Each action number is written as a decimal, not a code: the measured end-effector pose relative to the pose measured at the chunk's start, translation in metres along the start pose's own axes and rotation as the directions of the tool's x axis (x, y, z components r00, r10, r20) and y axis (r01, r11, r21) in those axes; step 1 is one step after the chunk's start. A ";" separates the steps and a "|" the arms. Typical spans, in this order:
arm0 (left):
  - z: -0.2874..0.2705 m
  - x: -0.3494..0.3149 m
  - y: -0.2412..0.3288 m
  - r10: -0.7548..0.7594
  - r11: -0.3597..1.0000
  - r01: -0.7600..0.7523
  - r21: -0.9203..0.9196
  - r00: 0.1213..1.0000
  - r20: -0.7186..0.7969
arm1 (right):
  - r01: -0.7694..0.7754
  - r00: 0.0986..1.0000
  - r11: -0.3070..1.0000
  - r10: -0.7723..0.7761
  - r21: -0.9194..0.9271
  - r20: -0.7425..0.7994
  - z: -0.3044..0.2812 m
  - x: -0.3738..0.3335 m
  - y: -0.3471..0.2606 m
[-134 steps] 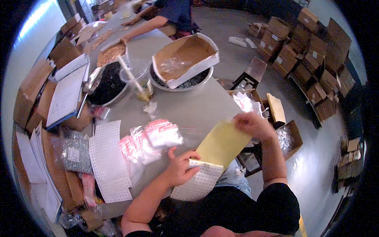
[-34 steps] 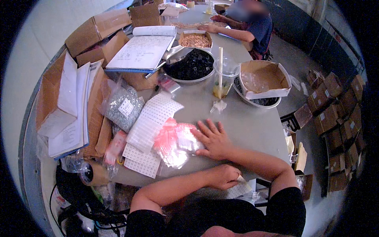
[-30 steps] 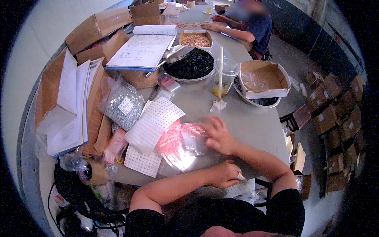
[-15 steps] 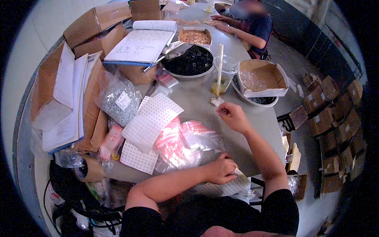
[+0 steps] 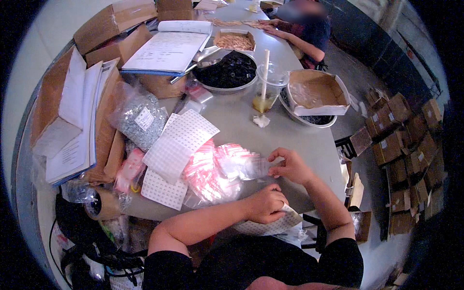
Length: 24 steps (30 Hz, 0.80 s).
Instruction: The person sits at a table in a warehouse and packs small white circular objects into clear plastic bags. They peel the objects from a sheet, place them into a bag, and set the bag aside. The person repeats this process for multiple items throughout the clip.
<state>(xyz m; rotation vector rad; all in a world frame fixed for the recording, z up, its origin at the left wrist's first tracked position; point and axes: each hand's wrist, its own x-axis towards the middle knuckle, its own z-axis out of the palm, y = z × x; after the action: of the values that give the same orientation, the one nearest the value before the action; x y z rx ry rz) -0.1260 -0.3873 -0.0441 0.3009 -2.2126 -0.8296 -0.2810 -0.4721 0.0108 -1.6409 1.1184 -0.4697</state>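
My left hand is closed on a sheet of small printed labels that hangs over the table's near edge. A little farther off, my right hand has thumb and forefinger apart, their tips at the right edge of a clear zip bag. This bag is at the side of a loose pile of clear zip bags with red strips. More label sheets overlap the pile on its left. Whether my right fingertips touch the bag is hard to make out.
A plastic cup with a straw stands beyond my right hand, near crumpled tissue. Behind are a bowl of black parts and an open carton. A bag of metal pieces lies left. Another person sits at the far side.
My right hand has come back from beside the tissue to the edge of the zip bags. My left hand stays at the label sheet. The view has shifted slightly.
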 end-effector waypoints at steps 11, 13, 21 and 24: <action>0.004 0.001 -0.001 -0.227 0.974 0.219 0.065 0.957 0.179 | 0.125 0.979 0.646 -0.204 -0.753 -0.012 -0.007 -0.025 -0.025; 0.006 0.003 -0.004 -0.214 0.977 0.208 0.053 0.956 0.199 | 0.162 0.926 0.739 -0.343 -0.654 -0.159 -0.019 -0.034 -0.037; -0.003 0.002 -0.004 -0.231 0.973 0.227 0.045 0.963 0.136 | 0.786 0.331 0.405 -0.914 -0.467 -0.235 -0.001 -0.173 -0.134; -0.004 -0.010 -0.007 -0.240 0.971 0.240 0.015 0.968 0.068 | 0.965 -0.068 0.003 -0.963 -0.262 -0.260 0.024 -0.187 -0.153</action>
<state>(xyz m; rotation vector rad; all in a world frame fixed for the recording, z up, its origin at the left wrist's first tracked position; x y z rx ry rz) -0.1169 -0.3898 -0.0519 0.5599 -2.2728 -0.9741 -0.2871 -0.2984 0.1802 -2.2044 -0.1950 -1.8373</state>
